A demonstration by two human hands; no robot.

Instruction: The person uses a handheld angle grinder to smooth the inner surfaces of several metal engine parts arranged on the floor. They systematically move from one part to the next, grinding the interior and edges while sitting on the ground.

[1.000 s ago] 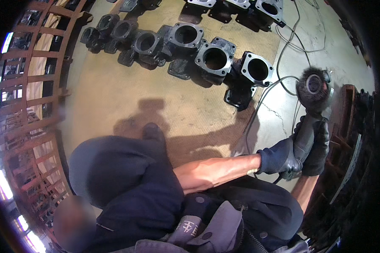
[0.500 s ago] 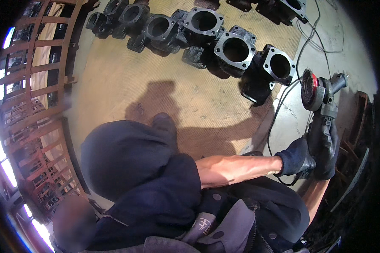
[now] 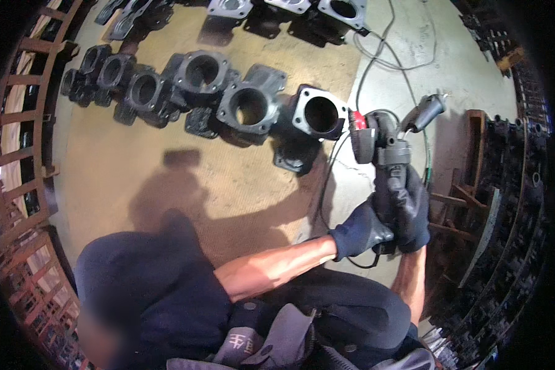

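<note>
Both my hands wear dark gloves and grip an angle grinder [image 3: 393,155] at the right of the head view. My left hand [image 3: 362,231] is closed round the rear of its body. Just beside it, my right hand [image 3: 415,213] wraps the body from the right. A dark wire brush [image 3: 355,137] with a red part sits on the grinder's head, its side facing the nearest flanged metal casting [image 3: 320,115]. The brush is close to that flange's right edge; whether they touch I cannot tell. The grinder's side handle [image 3: 427,113] sticks out, held by neither hand.
Several more black castings [image 3: 248,110] with bright flanges stand in a row on a tan mat [image 3: 105,179]. Another row [image 3: 342,11] lies beyond. A cable [image 3: 322,203] loops over the grey floor. Rusty metal racks [image 3: 34,80] line the left; racks of dark parts [image 3: 505,203] line the right.
The grinder and both hands have come nearer the end casting, narrowing the gap between brush and flange. The head view has shifted, so the castings appear further left and lower.
</note>
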